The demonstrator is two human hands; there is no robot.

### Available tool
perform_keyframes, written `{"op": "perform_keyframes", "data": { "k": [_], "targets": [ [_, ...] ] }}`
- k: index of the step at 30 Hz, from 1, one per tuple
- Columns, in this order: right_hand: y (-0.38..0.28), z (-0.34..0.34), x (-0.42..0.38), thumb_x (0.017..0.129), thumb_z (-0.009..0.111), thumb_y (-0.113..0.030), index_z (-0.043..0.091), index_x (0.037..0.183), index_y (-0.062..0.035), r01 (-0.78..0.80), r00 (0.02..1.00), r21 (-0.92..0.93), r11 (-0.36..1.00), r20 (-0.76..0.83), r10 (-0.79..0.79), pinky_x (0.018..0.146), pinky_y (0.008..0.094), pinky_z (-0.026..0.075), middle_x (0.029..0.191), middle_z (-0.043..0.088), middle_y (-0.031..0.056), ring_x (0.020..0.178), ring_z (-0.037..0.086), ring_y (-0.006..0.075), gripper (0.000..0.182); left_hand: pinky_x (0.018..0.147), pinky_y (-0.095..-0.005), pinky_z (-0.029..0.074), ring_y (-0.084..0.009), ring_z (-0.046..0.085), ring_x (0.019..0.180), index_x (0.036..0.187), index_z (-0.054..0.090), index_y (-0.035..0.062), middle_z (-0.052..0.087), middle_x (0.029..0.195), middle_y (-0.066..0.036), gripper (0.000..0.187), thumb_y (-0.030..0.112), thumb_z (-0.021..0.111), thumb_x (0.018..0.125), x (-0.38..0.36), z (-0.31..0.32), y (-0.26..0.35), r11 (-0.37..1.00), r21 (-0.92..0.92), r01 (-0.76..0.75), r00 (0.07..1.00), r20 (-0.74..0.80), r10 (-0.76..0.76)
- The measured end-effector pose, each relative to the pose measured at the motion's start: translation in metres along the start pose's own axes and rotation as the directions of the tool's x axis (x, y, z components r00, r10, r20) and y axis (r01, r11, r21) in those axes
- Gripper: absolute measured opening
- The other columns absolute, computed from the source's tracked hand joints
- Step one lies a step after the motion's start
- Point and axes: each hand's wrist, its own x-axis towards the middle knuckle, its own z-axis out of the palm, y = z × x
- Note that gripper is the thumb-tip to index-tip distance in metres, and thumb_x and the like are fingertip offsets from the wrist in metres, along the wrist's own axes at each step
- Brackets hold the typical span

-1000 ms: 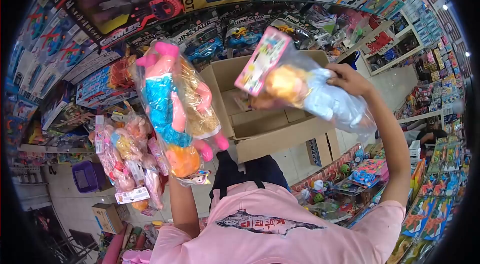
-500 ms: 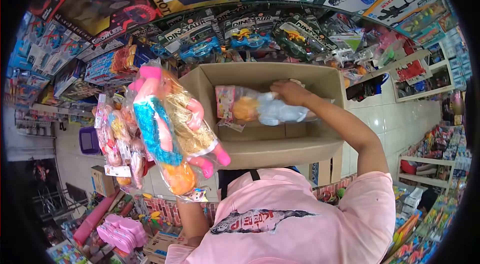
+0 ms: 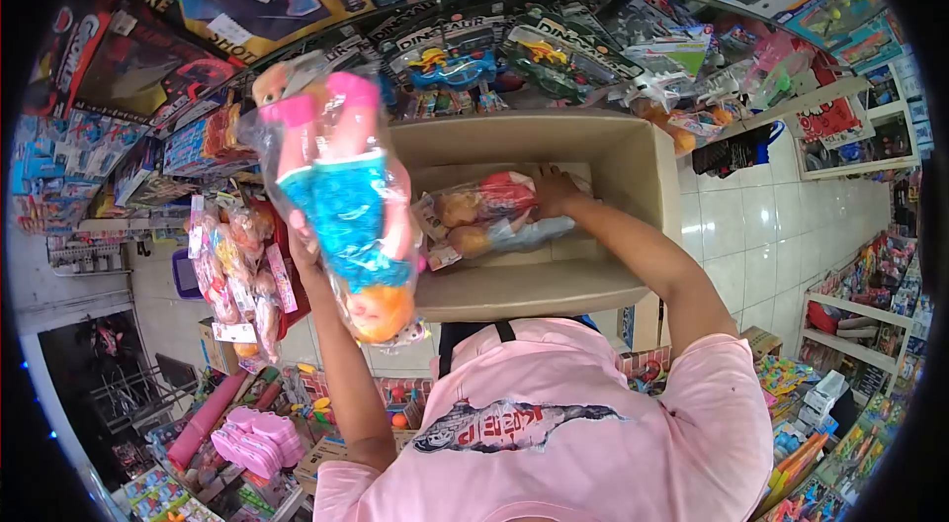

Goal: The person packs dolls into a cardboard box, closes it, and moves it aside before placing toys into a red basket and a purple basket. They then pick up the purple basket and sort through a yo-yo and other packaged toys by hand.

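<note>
Upside down at the left, bagged dolls hang in front of the cardboard box, the front one in a blue dress with pink shoes upward. My left hand is closed round the back of them, its fingers mostly hidden by the plastic. Inside the box my right hand reaches down with its fingers on two bagged dolls lying side by side, a red-clothed doll and a light blue doll. Whether those fingers grip or just rest there is hard to tell.
More bagged dolls hang at the left near a purple basket. Packed dinosaur toys line the shelf behind the box. A white rack stands on the right, and pink sandals lie at lower left.
The view has shifted. The dolls in my left hand have turned, so the blue-dressed one covers the gold-dressed one. A red-clothed doll now shows beside the light blue one, under my right hand.
</note>
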Motion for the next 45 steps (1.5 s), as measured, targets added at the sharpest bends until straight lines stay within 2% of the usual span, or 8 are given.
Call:
{"op": "perform_keyframes", "data": {
  "k": [4, 10, 15, 19, 24, 34, 41, 45],
  "targets": [
    [0.011, -0.096, -0.017, 0.079, 0.071, -0.048, 0.061, 0.118, 0.0036, 0.076, 0.977, 0.480, 0.874, 0.141, -0.162, 0.090, 0.0422, 0.049, 0.117, 0.064, 0.0217, 0.101, 0.064, 0.0339, 0.065, 0.098, -0.0321, 0.045, -0.0212, 0.057, 0.113, 0.131, 0.048, -0.0019, 0.057, 0.123, -0.010, 0.076, 0.028, 0.070, 0.066, 0.022, 0.013, -0.025, 0.935, 0.353, -0.035, 0.999, 0.035, 0.024],
    [0.027, -0.186, -0.086, 0.085, 0.068, -0.046, 0.054, 0.130, -0.0025, 0.065, 0.998, 0.985, -0.159, -0.068, -0.013, 0.098, 0.0386, 0.046, 0.120, 0.063, 0.0108, 0.112, 0.060, 0.0267, 0.064, 0.096, -0.0332, 0.046, -0.0195, 0.060, 0.108, 0.124, 0.055, 0.0006, 0.063, 0.114, -0.011, 0.055, 0.007, 0.061, 0.070, 0.035, 0.106, -0.019, 0.804, 0.543, -0.244, 0.704, 0.669, -0.238],
    [0.002, -0.183, -0.114, 0.074, 0.078, -0.044, 0.040, 0.140, -0.0029, 0.289, 0.914, 0.257, 0.922, -0.360, -0.186, 0.106, 0.0517, 0.039, 0.150, 0.030, 0.0203, 0.131, 0.040, 0.0441, 0.087, 0.098, -0.0347, 0.046, -0.0240, 0.061, 0.111, 0.123, 0.056, 0.0031, 0.063, 0.119, -0.014, 0.056, 0.011, 0.065, 0.069, 0.036, 0.142, -0.067, 0.732, 0.603, -0.316, 0.448, 0.775, -0.445],
    [-0.031, -0.166, -0.110, 0.057, 0.086, -0.042, 0.039, 0.142, -0.0033, 0.103, 0.943, -0.108, 0.989, -0.307, -0.131, 0.099, 0.0667, 0.038, 0.149, 0.026, 0.0259, 0.130, 0.037, 0.0469, 0.104, 0.098, -0.0399, 0.047, -0.0306, 0.061, 0.110, 0.121, 0.058, 0.0052, 0.062, 0.120, -0.014, 0.057, 0.014, 0.068, 0.066, 0.042, 0.137, -0.141, 0.710, 0.480, -0.516, 0.270, 0.877, -0.397],
    [-0.071, -0.104, -0.066, 0.085, 0.059, -0.044, 0.055, 0.125, -0.0030, -0.344, 0.860, -0.596, 0.726, -0.511, -0.012, 0.086, 0.0599, 0.044, 0.132, 0.043, 0.0269, 0.120, 0.045, 0.0418, 0.058, 0.110, -0.0402, 0.035, -0.0295, 0.043, 0.133, 0.127, 0.055, 0.0071, 0.052, 0.136, -0.013, 0.065, 0.016, 0.073, 0.065, 0.041, 0.123, -0.187, 0.657, 0.507, -0.557, 0.210, 0.852, -0.479],
    [-0.071, -0.051, -0.018, 0.056, 0.091, -0.045, 0.056, 0.124, -0.0003, -0.123, 0.862, -0.203, 0.972, 0.463, 0.205, 0.073, 0.0516, 0.055, 0.123, 0.057, 0.0218, 0.100, 0.065, 0.0384, 0.089, 0.111, -0.0447, 0.034, -0.0332, 0.037, 0.137, 0.135, 0.047, 0.0096, 0.046, 0.140, -0.011, 0.072, 0.013, 0.076, 0.070, 0.013, 0.082, -0.236, 0.510, 0.392, -0.766, 0.204, 0.900, -0.385],
    [-0.063, -0.071, -0.061, 0.069, 0.082, -0.039, 0.060, 0.116, 0.0021, -0.096, 0.885, -0.010, 0.995, 0.457, 0.090, 0.083, 0.0432, 0.054, 0.119, 0.063, 0.0232, 0.105, 0.065, 0.0324, 0.066, 0.101, -0.0448, 0.042, -0.0349, 0.047, 0.126, 0.124, 0.056, 0.0039, 0.052, 0.136, -0.015, 0.051, 0.019, 0.072, 0.078, 0.008, 0.079, -0.132, 0.252, 0.719, -0.648, 0.385, 0.594, -0.707],
    [-0.147, -0.087, -0.144, 0.082, 0.069, -0.019, 0.061, 0.105, 0.0008, 0.061, 0.891, 0.310, 0.949, -0.445, 0.088, 0.071, 0.0380, 0.051, 0.099, 0.065, 0.0161, 0.086, 0.064, 0.0322, 0.031, 0.091, -0.0449, 0.046, -0.0354, 0.057, 0.108, 0.113, 0.059, 0.0011, 0.061, 0.112, -0.018, 0.035, 0.015, 0.067, 0.082, -0.045, 0.006, -0.024, 0.519, 0.442, -0.731, 0.563, 0.821, 0.094]
  ]
}}
